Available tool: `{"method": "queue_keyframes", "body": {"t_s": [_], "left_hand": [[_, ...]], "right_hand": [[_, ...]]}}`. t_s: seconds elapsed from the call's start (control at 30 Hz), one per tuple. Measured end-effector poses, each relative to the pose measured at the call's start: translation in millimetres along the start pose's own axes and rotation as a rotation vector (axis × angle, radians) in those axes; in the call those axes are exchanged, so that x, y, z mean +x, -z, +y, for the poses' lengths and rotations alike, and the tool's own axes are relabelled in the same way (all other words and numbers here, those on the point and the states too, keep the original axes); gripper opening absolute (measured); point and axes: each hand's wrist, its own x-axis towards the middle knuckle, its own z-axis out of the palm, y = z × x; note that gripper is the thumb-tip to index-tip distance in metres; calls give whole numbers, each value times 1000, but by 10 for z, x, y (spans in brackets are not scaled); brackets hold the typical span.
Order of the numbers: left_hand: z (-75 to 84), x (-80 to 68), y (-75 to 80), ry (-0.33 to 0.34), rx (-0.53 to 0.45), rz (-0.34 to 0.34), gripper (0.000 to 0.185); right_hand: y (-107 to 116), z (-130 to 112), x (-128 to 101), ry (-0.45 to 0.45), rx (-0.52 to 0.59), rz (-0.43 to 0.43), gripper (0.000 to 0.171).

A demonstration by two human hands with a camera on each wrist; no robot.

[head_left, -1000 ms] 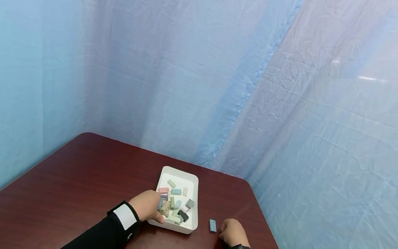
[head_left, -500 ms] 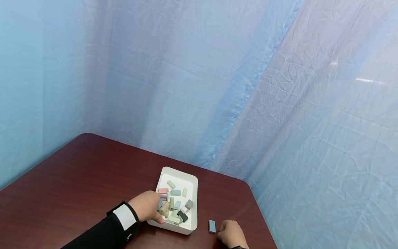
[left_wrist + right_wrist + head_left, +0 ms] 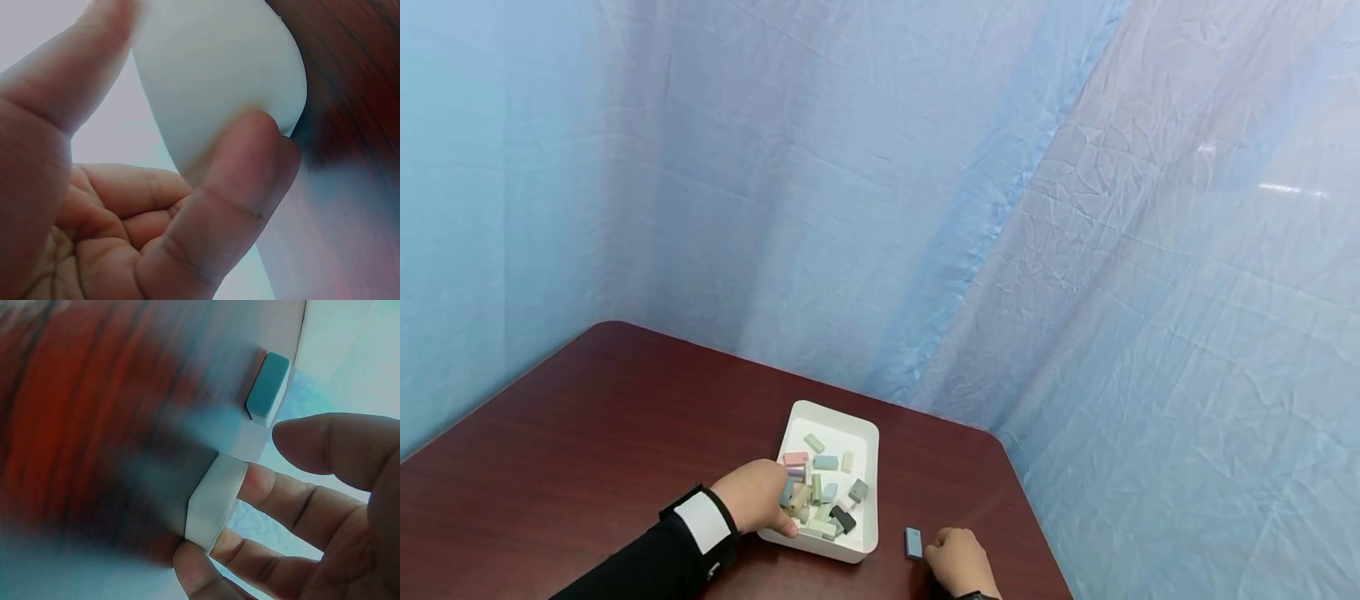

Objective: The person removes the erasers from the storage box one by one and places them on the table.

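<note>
White tray (image 3: 868,467) is being gripped at its near corner by L hand (image 3: 758,496). A pale block (image 3: 212,501) is being pinched in R hand (image 3: 958,562) fingers, w/ a blue block (image 3: 913,543) lying just beside.

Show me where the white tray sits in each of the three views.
Head: white tray low centre on the table, left hand gripping its near-left corner.
Left wrist: its rounded corner fills the top centre.
Right wrist: cannot tell.
Shared landmark: the red-brown table.

Tray (image 3: 868,487) blocks centre — table (image 3: 587,417) left side open.
</note>
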Motion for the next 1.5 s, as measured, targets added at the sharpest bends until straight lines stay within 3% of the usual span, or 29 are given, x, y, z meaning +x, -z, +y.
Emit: {"method": "queue_keyframes", "body": {"t_s": [0.3, 0.47, 0.6, 0.77, 0.87, 0.93, 1.1, 1.27, 1.5], "left_hand": [[-35, 28, -45, 4, 3, 1, 40], [-45, 7, -68, 12, -22, -28, 39], [-49, -22, -77, 16, -15, -31, 40], [-45, -40, -58, 7, -14, -15, 40], [-56, -43, -51, -1, -30, -20, 40], [-67, -44, -54, -10, -43, -20, 40], [-85, -32, -71, -51, -46, -11, 40], [-83, -17, -64, -61, -24, -14, 40], [-68, -4, -27, -51, 0, -3, 40]], "right_hand": [[-31, 13, 6, -61, -11, 6, 33], [4, -28, -22, -113, -2, -46, 13], [39, -314, -89, -138, 8, 2, 41], [64, -755, -165, 92, 61, 49, 41], [4, -968, -209, 261, 78, 32, 42], [-58, -1101, -242, 318, 95, -8, 41], [-248, -1278, -254, 349, 111, -147, 39], [-407, -1334, -227, 367, 68, -213, 46], [-425, -1399, -216, 424, -1, -175, 46]]}}
